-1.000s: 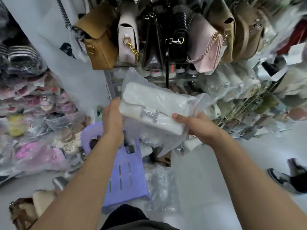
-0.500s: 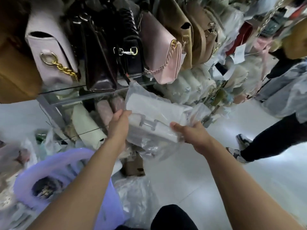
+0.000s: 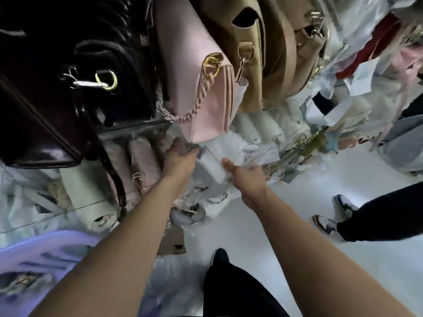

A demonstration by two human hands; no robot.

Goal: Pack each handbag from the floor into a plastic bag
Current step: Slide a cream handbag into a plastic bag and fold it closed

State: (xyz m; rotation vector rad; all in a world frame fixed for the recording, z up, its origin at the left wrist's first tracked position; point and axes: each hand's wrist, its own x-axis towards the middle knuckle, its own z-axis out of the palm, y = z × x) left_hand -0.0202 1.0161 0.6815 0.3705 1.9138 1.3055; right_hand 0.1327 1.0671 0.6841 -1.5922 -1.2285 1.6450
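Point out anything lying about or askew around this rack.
Clutter rather than damage: a brown cardboard piece lies loose on the floor beside crumpled clear plastic, and a dark strap dangles below the shelf. The white handbag gripped by the left hand and right hand looks fine.

Setting: handbag shop or wholesale stall.

Landmark: pink handbag (image 3: 206, 92) with chain strap, hanging on a display rack.
- Left of it: black handbags (image 3: 91, 76). Right of it: tan handbags (image 3: 263, 53). All hang in one crowded row.
- Below it: shelf edge (image 3: 128, 131), with wrapped stock (image 3: 144, 161) in clear plastic underneath.
- Just below it: a white handbag (image 3: 211, 167) inside a plastic bag (image 3: 231, 145).
- Far right of it: heaped wrapped goods with white paper tags (image 3: 364, 74).
- Down-right of it: white floor (image 3: 297, 236) and another person's sneakers (image 3: 325, 225).
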